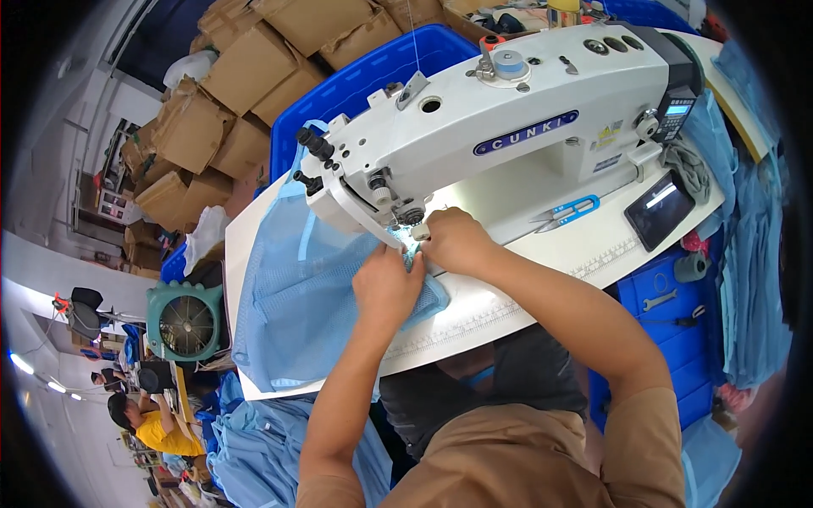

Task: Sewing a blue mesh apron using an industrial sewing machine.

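Observation:
A white sewing machine (474, 102) stands on the white table, its lamp lighting the needle area. Light blue mesh fabric (292, 292) spreads left of the needle and runs under it. On the near left side of the needle, my left hand (388, 285) is closed on the fabric, thumb toward the needle. My right hand (457, 243) is curled closely at the needle's right side, pinching the fabric edge; its fingertips are partly hidden. The needle tip and seam are hard to make out in the glare.
Blue-handled thread snips (569, 214) and a dark phone (660, 210) lie on the table to the right. A ruler strip (491, 316) follows the front edge. Behind are a blue bin (373, 76) and cardboard boxes (246, 68). A green fan (185, 322) and a person in yellow (165, 432) are at left.

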A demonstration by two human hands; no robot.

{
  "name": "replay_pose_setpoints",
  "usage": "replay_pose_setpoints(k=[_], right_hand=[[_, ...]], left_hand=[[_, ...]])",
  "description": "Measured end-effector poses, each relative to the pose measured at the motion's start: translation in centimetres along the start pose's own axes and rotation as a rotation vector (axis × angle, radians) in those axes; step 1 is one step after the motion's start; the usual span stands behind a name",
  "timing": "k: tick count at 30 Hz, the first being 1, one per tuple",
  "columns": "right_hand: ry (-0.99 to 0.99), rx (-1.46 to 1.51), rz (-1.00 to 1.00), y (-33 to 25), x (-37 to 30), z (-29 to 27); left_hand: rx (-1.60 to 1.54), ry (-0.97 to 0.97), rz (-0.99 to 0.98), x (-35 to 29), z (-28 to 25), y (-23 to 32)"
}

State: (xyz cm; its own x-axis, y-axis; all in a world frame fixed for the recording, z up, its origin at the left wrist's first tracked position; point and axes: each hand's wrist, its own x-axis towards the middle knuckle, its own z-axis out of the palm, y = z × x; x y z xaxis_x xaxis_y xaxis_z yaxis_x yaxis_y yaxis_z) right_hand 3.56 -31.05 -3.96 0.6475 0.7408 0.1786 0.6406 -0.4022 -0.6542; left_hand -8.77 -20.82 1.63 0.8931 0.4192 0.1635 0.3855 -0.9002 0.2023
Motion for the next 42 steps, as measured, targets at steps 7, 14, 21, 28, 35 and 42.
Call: replay_pose_setpoints(k=[7,14,21,28,35,42], right_hand=[[-0.415,0.45,0.5,-2.4,2.5,-3.7],[-0.432,0.458,0.511,-2.2,3.3,-2.9],[-0.42,0.571,0.599,-3.0,3.3,-3.4],[-0.436,0.539,0.564,-2.4,3.6,-2.3],[-0.441,0.602,0.518,-1.4,2.9,-2.9],[-0.436,0.086,0.095,-1.8,3.0,-4.5]], left_hand=[[-0.162,0.173,0.28,-3.0,1.3,-2.3],[-0.411,0.126,0.326,-2.3,1.5,-4.2],[-0.39,0.028,0.24,-1.2,0.6,-4.9],[-0.55,0.089,0.369,-1.5,1.8,-5.6],[-0.241,0.047,0.189,-1.3,0.4,-2.5],[0.043,0.007,0.066,-1.3,1.6,0.2]])
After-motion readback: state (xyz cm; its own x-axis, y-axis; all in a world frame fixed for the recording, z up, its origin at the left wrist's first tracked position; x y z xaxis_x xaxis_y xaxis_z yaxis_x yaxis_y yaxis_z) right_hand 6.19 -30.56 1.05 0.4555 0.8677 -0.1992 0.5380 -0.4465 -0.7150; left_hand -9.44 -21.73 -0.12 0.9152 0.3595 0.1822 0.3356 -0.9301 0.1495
